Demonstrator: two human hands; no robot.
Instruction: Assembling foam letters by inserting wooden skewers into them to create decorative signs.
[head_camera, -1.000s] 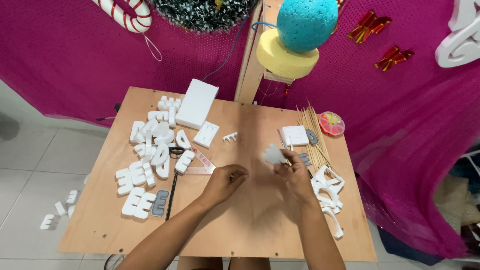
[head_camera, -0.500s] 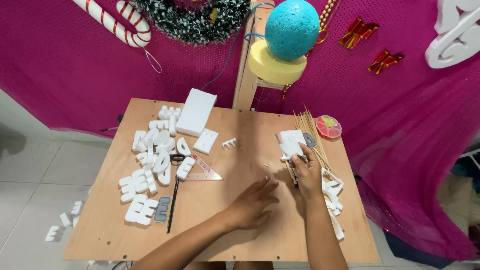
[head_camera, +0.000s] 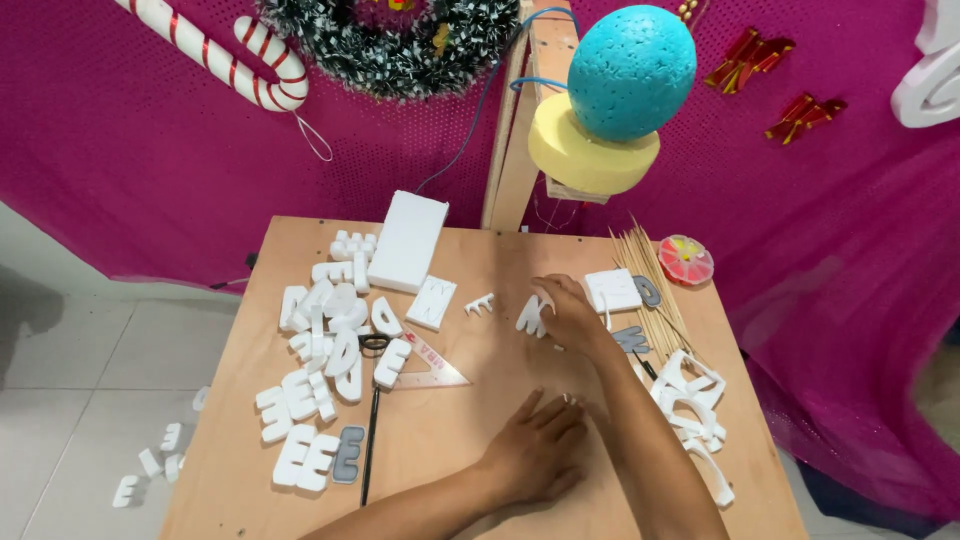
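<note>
Only one view is given: head cam, worn above the wooden table (head_camera: 480, 400), tilted steeply down and fwd. The table is seen whole, at approx. arm's reach; beyond its far edge the pink backdrop (head_camera: 150, 170) is faced.

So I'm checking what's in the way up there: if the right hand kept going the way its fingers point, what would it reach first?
The right hand, holding a white foam letter, points up-left across the table. The small white foam piece lies first in that line, then the flat foam piece. Height above the table is hard to judge.
</note>
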